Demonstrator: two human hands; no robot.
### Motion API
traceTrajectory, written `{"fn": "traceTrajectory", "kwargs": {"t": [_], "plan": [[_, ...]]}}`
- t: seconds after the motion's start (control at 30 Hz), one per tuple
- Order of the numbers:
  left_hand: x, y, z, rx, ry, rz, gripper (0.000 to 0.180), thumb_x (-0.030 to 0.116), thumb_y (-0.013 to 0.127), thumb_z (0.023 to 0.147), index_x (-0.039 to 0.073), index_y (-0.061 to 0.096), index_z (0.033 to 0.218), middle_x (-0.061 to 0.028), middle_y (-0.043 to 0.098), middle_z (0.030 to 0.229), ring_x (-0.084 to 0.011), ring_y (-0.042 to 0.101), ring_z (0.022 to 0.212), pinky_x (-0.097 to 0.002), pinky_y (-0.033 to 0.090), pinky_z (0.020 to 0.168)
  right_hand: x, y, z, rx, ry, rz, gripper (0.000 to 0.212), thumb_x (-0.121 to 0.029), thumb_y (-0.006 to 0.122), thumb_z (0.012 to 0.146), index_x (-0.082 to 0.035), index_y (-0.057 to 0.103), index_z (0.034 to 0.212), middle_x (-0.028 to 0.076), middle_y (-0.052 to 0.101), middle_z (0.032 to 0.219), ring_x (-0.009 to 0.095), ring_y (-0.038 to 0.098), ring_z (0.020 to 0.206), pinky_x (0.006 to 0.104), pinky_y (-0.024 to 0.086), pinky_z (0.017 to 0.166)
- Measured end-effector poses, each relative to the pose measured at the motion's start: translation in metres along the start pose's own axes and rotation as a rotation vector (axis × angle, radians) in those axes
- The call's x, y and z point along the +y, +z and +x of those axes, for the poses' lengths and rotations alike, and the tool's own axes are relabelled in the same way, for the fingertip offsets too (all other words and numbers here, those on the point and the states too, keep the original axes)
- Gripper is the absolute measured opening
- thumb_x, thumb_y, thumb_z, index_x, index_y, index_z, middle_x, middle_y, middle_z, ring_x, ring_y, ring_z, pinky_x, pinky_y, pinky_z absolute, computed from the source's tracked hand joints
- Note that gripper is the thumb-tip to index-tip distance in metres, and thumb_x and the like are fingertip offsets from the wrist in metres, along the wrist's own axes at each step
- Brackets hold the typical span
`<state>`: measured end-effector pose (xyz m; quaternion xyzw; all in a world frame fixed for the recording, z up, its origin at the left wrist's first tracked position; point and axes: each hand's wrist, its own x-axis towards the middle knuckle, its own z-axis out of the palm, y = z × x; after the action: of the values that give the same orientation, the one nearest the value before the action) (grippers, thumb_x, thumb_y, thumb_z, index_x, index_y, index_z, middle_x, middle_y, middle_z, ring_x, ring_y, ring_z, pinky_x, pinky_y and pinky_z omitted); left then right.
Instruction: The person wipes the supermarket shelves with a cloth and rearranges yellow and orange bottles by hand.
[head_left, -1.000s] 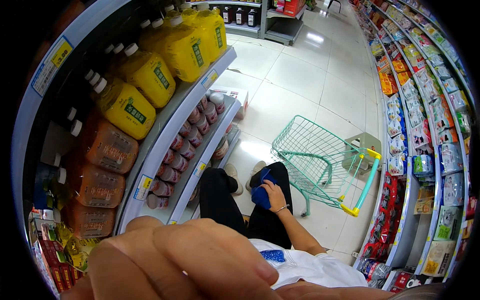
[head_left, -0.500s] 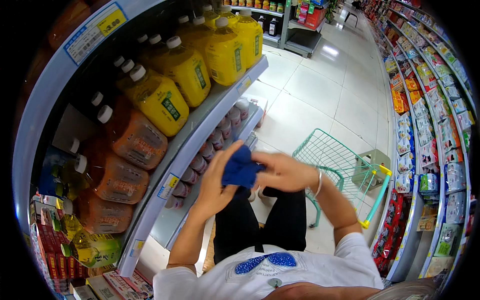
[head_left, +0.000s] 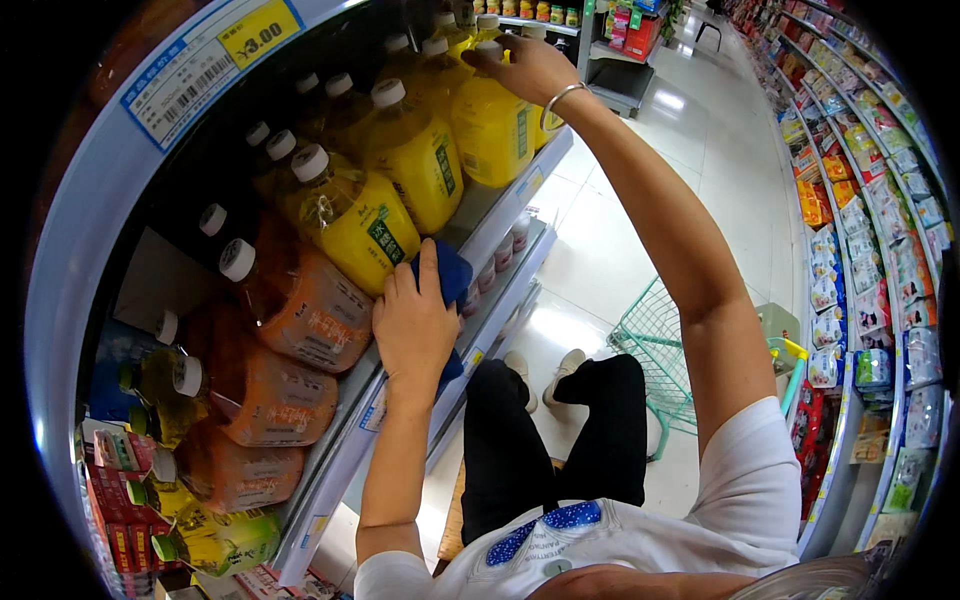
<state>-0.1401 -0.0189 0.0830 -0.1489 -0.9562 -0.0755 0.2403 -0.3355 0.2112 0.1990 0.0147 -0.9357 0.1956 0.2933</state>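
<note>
My right hand (head_left: 532, 70) is stretched to the far end of the shelf, its fingers closed about the white cap of a yellow drink bottle (head_left: 495, 130). That bottle stands upright in the front row. Under my left hand (head_left: 415, 325) is a folded dark blue cloth (head_left: 452, 275), gripped at the shelf's front edge beside another yellow bottle (head_left: 365, 225). The fingers lie over the cloth, and part of it hangs below the hand. Nearer me stand orange drink bottles (head_left: 310, 310) with white caps.
A lower shelf (head_left: 515, 265) holds several small cans. The green wire shopping cart (head_left: 655, 340) stands on the tiled floor to my right. Packed shelves (head_left: 860, 270) line the aisle's right side. A price tag (head_left: 210, 70) hangs at upper left.
My hands have parted from around the cloth. The right reached up and forward to a yellow bottle's cap; the left brought the cloth against the shelf edge. My view has shifted nearer the shelf.
</note>
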Motion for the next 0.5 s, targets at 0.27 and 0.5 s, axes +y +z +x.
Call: {"fn": "traceTrajectory", "kwargs": {"t": [0.27, 0.5], "plan": [[-0.001, 0.003, 0.002, 0.019, -0.009, 0.042, 0.067, 0.014, 0.072, 0.074, 0.012, 0.046, 0.136, -0.0170, 0.057, 0.105, -0.0360, 0.060, 0.094, -0.0435, 0.052, 0.078, 0.017, -0.043, -0.060, 0.252, -0.194, 0.229, 0.042, -0.028, 0.068, 0.079, -0.004, 0.059, 0.113, 0.019, 0.065, 0.078, 0.036, 0.066, 0.075, 0.0439, 0.051, 0.066], [0.009, 0.013, 0.003, -0.029, -0.067, 0.119, 0.067, 0.017, 0.071, 0.077, 0.017, 0.045, 0.139, -0.0151, 0.058, 0.112, -0.0339, 0.060, 0.102, -0.0417, 0.052, 0.081, 0.089, -0.120, -0.180, 0.435, 0.016, 0.643, 0.017, -0.015, 0.069, 0.085, -0.004, 0.055, 0.084, 0.000, 0.056, 0.071, 0.006, 0.052, 0.061, 0.0216, 0.041, 0.053]]}}
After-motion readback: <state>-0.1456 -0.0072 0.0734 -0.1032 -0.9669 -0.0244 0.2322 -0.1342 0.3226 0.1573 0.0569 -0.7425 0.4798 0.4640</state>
